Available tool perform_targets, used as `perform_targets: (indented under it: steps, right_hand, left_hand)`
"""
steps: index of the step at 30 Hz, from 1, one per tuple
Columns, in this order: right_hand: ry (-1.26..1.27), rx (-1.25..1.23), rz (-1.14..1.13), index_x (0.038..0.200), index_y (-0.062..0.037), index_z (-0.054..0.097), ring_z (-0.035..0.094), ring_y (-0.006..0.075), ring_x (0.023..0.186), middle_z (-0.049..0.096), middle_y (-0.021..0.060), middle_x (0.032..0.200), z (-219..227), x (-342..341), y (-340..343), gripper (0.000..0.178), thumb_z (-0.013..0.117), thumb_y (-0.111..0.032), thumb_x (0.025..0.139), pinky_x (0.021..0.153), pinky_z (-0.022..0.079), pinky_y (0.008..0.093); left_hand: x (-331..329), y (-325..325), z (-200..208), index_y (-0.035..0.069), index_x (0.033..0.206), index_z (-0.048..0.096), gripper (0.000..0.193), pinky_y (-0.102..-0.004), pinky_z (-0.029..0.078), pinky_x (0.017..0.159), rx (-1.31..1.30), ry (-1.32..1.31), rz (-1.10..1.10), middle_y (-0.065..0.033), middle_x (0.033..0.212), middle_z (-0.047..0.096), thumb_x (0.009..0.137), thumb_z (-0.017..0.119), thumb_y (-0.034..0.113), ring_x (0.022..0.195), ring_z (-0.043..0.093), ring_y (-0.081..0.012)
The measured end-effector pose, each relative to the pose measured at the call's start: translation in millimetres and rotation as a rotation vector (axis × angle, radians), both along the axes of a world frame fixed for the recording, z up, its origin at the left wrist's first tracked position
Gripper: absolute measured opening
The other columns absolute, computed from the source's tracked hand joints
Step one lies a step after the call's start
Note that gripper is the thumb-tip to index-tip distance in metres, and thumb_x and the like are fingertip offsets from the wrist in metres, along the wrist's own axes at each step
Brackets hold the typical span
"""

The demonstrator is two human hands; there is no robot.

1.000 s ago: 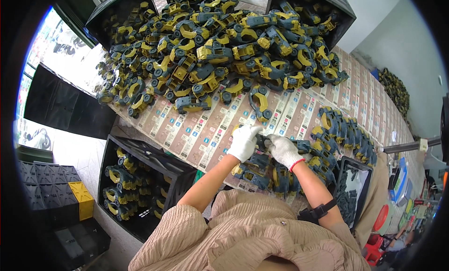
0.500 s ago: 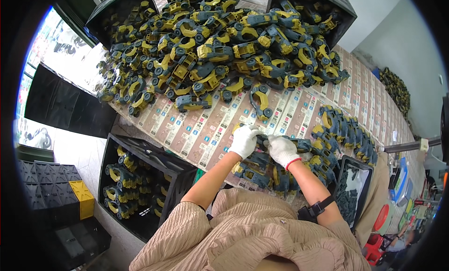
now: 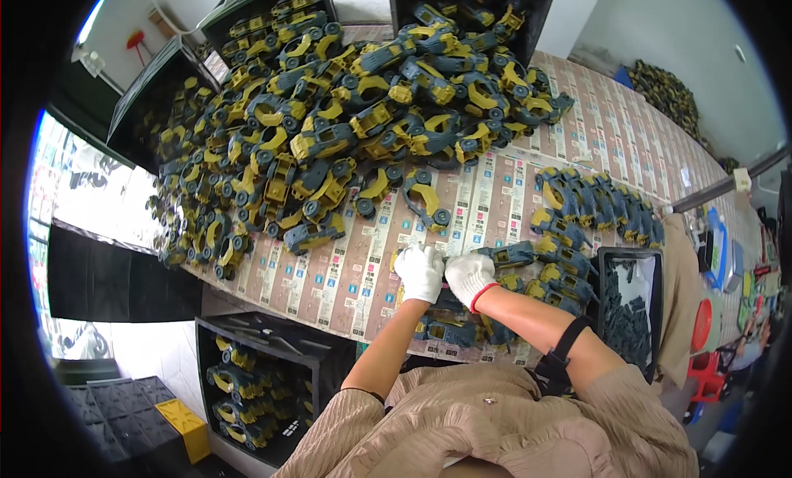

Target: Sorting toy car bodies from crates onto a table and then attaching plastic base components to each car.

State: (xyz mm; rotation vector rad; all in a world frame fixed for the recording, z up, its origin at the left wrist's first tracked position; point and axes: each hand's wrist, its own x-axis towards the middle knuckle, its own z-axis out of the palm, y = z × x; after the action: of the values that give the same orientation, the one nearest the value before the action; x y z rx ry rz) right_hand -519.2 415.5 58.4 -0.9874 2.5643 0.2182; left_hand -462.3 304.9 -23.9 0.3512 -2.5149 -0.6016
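White knitted gloves cover both my hands, which work close together over the near part of the table. My left hand (image 3: 419,273) is closed, its fingers bent down over a toy car; only a bit of yellow shows beside the glove. Right beside it, my right hand (image 3: 470,278) is curled shut with its fingertips toward the left hand; what they pinch is hidden. A grey-and-yellow toy car (image 3: 508,254) lies just right of the right glove. Nearer my body are more toy cars (image 3: 450,331), partly under my forearms. One loose toy car (image 3: 426,199) lies beyond my hands.
A large heap of toy cars (image 3: 330,136) covers the table's far left, spilling from black crates (image 3: 540,24). Lined-up toy cars (image 3: 598,202) stand at right, near a black tray (image 3: 605,259) of small dark parts. Below the table's left edge, a black crate (image 3: 322,346) holds more cars.
The view has turned, shifting the heap leftward in the picture. My hands stay close together over the same spot; the left hand's fingers now point more downward.
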Motion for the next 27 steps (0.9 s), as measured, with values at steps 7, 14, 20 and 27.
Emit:
perform_targets:
  steps: [7,14,20,27]
  right_hand:
    - [-0.058,-0.046,-0.005,0.106,-0.0069,0.074,0.076,0.0317,0.090,0.078,0.0149,0.098,2,-4,13,0.026,0.053,-0.018,0.097,0.073,0.059,0.0472]
    - [-0.075,-0.444,-0.322,0.121,-0.0046,0.061,0.070,0.0379,0.101,0.071,0.0192,0.110,82,-22,124,0.043,0.057,-0.042,0.101,0.084,0.057,0.0480]
    - [0.265,-0.689,-0.907,0.112,-0.0100,0.065,0.067,0.0415,0.100,0.070,0.0193,0.109,72,-26,281,0.024,0.061,-0.028,0.097,0.087,0.053,0.0504]
    - [0.632,-0.280,-1.308,0.110,-0.0086,0.072,0.067,0.0415,0.105,0.071,0.0228,0.108,6,24,494,0.022,0.061,-0.016,0.092,0.093,0.054,0.0481]
  left_hand:
    - [0,-8,-1,0.014,0.087,0.067,0.010,-0.0504,0.047,0.085,-0.020,-0.080,-0.047,-0.0119,0.085,0.065,0.086,0.070,0.024,0.087,0.063,-0.0361]
    - [-107,-51,19,0.006,0.108,0.074,0.028,-0.0414,0.053,0.080,0.838,-0.301,0.226,-0.0146,0.099,0.075,0.091,0.065,0.026,0.089,0.069,-0.0294]
    - [-140,-154,-129,0.013,0.147,0.054,0.060,-0.0366,0.054,0.095,1.229,-0.376,0.350,-0.0053,0.134,0.065,0.089,0.068,0.011,0.113,0.065,-0.0231]
    - [-147,-91,-80,-0.001,0.123,0.062,0.032,-0.0414,0.053,0.091,0.941,-0.300,0.372,-0.0213,0.119,0.069,0.093,0.054,0.005,0.101,0.068,-0.0311]
